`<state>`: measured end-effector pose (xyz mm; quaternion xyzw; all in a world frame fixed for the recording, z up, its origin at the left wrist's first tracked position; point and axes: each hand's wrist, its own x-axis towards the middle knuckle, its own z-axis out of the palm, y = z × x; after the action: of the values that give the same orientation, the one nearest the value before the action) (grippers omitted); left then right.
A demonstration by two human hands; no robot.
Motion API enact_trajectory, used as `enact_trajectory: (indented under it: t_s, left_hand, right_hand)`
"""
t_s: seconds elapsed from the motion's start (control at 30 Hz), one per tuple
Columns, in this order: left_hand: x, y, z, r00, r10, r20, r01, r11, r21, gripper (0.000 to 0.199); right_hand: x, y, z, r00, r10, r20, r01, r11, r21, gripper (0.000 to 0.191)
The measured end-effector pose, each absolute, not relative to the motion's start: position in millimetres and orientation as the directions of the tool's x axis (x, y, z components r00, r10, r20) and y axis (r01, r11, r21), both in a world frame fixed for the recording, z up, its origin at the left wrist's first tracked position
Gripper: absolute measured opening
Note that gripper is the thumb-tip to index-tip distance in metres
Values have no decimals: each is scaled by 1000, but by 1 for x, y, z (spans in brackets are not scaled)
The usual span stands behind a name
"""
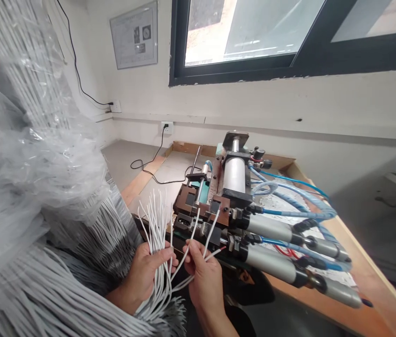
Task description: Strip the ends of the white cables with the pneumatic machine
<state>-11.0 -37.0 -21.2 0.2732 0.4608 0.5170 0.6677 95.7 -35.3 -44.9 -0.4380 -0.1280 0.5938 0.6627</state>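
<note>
**Clasped at Left, Pinched at Right**

Cut off by the left edge: a towering mass of grey cables [92,224], ribbed with parallel strands, partly shrouded in crinkled clear plastic [68,159]. Cropped along the top: a dark-framed window [247,32]. Below, a wood-edged bench [363,292], bearing a machine [215,199] of brown and black metal blocks, smooth silvery cylinders [271,264] and blue hoses [298,213], its near side partly hidden.

At lower middle, close together: a right hand [203,276] and a left hand [143,269]. In the left, closed around the strands with thumb across: slim white cables [157,224], tips fanned upward, most gripping fingers concealed. In the right, pinched between thumb and forefinger: a single white cable [194,229], pointing up toward the machine; contact there, hard to tell. Beside that thumb: two more cables [212,234], one ending in a red tip [223,247]; exact hold, hidden.
</note>
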Motion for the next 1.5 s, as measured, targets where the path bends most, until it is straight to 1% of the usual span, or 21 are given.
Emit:
enact_trajectory:
  t_s: [0.13, 0.3, 0.37, 0.43, 0.5, 0.53, 0.57, 0.67, 0.73, 0.83, 0.93, 1.07, 1.17, 1.27, 1.33, 1.37, 1.43, 1.5]
  left_hand:
    - [-10, -36, -19, 37, 929, -367, -438, 346, 830, 25]
    - [-10, -36, -20, 23, 926, -377, -412, 353, 840, 24]
    - [-10, -36, -20, 27, 928, -372, -392, 352, 850, 22]
    - [-10, -35, -20, 46, 934, -354, -375, 344, 860, 20]
    - [-10, -35, -20, 72, 940, -333, -367, 336, 867, 19]
    - [-10, -35, -20, 87, 943, -320, -368, 329, 870, 19]
    - [-10, -34, -20, 104, 947, -304, -369, 321, 872, 19]
    - [-11, -34, -20, 97, 957, -272, -386, 288, 876, 18]
    - [-11, -33, -21, 49, 957, -287, -406, 282, 869, 20]
    - [-11, -34, -20, 14, 944, -329, -447, 301, 843, 24]
    - [-11, -36, -17, 39, 935, -353, -469, 330, 820, 23]
    - [-10, -37, -15, 76, 928, -364, -465, 356, 811, 23]
    - [-10, -36, -15, 75, 937, -342, -438, 339, 833, 21]
    - [-9, -36, -17, 42, 948, -316, -421, 304, 855, 18]
    - [-9, -37, -18, 27, 957, -288, -414, 273, 868, 15]
    - [-9, -37, -18, 23, 963, -268, -406, 255, 878, 13]
    - [-9, -37, -19, 1, 974, -228, -365, 213, 907, 10]
    - [-10, -36, -19, -44, 979, -199, -320, 175, 931, 11]
  right_hand:
    - [97, -27, -42, 255, 869, -424, -725, -119, -679, 27]
    - [98, -22, -38, 179, 874, -452, -773, -159, -614, 25]
    - [98, -23, -37, 85, 895, -439, -795, -205, -571, 25]
    - [96, -25, -37, -69, 919, -388, -786, -290, -547, 27]
    - [93, -29, -38, -170, 929, -328, -737, -341, -583, 29]
    - [92, -32, -38, -168, 935, -312, -714, -334, -615, 29]
    - [91, -34, -39, -126, 943, -309, -698, -305, -648, 28]
    - [91, -38, -39, 106, 930, -353, -686, -189, -703, 29]
    - [92, -38, -39, 209, 899, -386, -690, -144, -709, 30]
    - [96, -34, -36, 267, 858, -438, -710, -132, -691, 29]
    - [98, -30, -33, 260, 837, -481, -727, -158, -668, 26]
    - [100, -27, -34, 189, 846, -498, -766, -190, -614, 25]
    - [99, -25, -36, 129, 868, -480, -792, -201, -576, 24]
    - [98, -26, -36, -2, 903, -430, -794, -263, -548, 28]
    - [96, -30, -34, -87, 926, -366, -748, -304, -590, 32]
    - [96, -33, -33, -103, 939, -329, -706, -303, -640, 33]
    - [95, -40, -33, -84, 963, -256, -578, -256, -775, 35]
    - [95, -47, -37, -30, 982, -189, -421, -184, -888, 32]
